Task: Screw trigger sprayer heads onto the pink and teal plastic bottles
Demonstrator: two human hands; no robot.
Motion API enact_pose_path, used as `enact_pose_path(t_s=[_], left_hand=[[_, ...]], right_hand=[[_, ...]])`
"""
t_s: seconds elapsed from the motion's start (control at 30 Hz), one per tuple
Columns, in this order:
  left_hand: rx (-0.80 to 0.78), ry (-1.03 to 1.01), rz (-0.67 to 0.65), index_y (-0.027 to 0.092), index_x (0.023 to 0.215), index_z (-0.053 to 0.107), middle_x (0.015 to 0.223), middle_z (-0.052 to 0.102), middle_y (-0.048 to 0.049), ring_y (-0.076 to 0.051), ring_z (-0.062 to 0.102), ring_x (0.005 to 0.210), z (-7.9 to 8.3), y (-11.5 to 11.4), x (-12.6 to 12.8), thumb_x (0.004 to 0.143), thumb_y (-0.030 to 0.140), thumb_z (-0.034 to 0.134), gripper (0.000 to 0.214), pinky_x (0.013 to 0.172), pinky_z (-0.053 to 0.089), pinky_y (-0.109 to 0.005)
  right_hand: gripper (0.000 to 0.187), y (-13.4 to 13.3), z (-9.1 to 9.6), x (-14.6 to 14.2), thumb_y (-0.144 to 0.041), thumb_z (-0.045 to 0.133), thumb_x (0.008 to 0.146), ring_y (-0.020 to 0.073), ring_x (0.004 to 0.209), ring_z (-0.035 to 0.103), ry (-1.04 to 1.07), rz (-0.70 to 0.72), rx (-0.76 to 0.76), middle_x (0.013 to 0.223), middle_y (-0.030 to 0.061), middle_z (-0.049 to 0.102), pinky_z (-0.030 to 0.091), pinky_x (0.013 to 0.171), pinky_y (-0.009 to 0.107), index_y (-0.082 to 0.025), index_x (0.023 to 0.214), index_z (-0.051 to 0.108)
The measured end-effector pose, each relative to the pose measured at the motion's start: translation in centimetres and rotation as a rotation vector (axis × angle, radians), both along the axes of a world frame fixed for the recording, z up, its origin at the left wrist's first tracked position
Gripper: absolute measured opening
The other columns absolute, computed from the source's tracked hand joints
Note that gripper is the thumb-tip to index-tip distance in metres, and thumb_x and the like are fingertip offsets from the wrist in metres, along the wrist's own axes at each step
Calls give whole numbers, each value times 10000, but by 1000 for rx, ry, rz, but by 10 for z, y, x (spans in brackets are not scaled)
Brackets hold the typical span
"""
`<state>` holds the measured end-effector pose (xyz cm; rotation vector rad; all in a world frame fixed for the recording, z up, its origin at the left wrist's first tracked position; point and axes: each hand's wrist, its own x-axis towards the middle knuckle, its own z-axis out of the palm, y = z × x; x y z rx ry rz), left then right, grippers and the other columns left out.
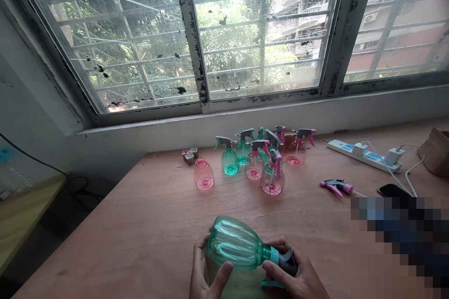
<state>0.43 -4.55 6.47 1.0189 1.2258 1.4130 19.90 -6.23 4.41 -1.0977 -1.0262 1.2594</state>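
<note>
A teal spray bottle (235, 244) lies on its side in both my hands, low over the near edge of the wooden table (140, 224). My left hand (205, 276) wraps round its clear green body. My right hand (298, 276) grips its grey and teal trigger head (286, 261). Farther back stands a cluster of pink and teal spray bottles (261, 159) with their heads on. One pink bottle (204, 175) stands apart to the left without a head. A loose pink and grey trigger head (335, 187) lies on the table to the right.
A white power strip (365, 154) with chargers and cables lies at the back right, a dark phone (393, 190) near it. A brown bag (437, 152) sits at the far right. Small cubes (190, 155) rest by the wall under the window. A blurred patch covers the lower right.
</note>
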Motion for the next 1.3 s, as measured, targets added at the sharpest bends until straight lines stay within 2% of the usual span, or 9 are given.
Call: enact_pose_path(t_s=[0.1,0.17,0.33,0.5,0.6,0.8,1.03,1.17,1.3], left_hand=[[-30,14,12,215,1265,500,1313,648,-119,-359,552,1288,3,1,1,710,555,763,702,1108,409,-441],[-12,47,12,226,1293,518,1364,622,-100,-337,522,1324,2,3,1,741,531,746,671,1144,373,-427],[79,39,28,267,1374,482,1471,542,-74,-317,426,1407,-5,3,2,696,464,799,775,1181,330,-413],[28,40,38,228,1314,557,1350,627,-100,-340,547,1292,3,2,1,719,535,758,699,1099,435,-410],[31,112,83,222,1239,642,1331,630,-86,-332,562,1277,8,4,1,720,542,757,620,1116,418,-393],[32,-5,-11,282,1328,578,1384,624,-47,-311,505,1349,1,4,2,755,503,742,636,1167,367,-403],[59,122,20,249,1381,505,1426,572,-89,-329,480,1361,-1,3,0,748,532,735,731,1168,345,-444],[68,203,4,222,1285,597,1358,611,-88,-334,520,1318,1,5,-2,756,533,725,627,1143,372,-422],[65,125,-57,246,1334,555,1433,573,-63,-307,430,1404,-1,3,-3,737,501,757,680,1201,288,-404]], right_hand=[[381,0,2,0,-521,786,723,190,692,592,-13,14,24,787,9,671,479,636,299,-198,907,703],[378,1,2,1,-522,784,729,186,684,590,-8,16,23,756,0,663,475,637,294,-198,908,709],[417,1,2,2,-535,768,748,193,666,603,8,12,-5,683,-15,626,484,650,313,-182,962,711],[406,1,1,2,-534,762,750,217,757,610,-46,28,38,822,23,673,477,700,335,-187,957,722],[393,1,-1,3,-534,748,764,224,764,611,-70,38,38,832,24,677,472,701,341,-195,961,718],[397,3,-4,4,-535,732,777,212,710,602,-74,34,37,801,24,667,461,663,343,-186,963,707],[402,3,-4,3,-527,753,758,194,706,586,-48,45,42,829,26,675,455,646,323,-189,972,709],[402,2,-4,2,-529,752,758,190,688,576,-42,45,37,758,9,646,451,636,320,-186,964,709],[410,3,-2,2,-531,748,759,203,668,591,-45,16,16,700,2,631,465,648,343,-174,957,704]])
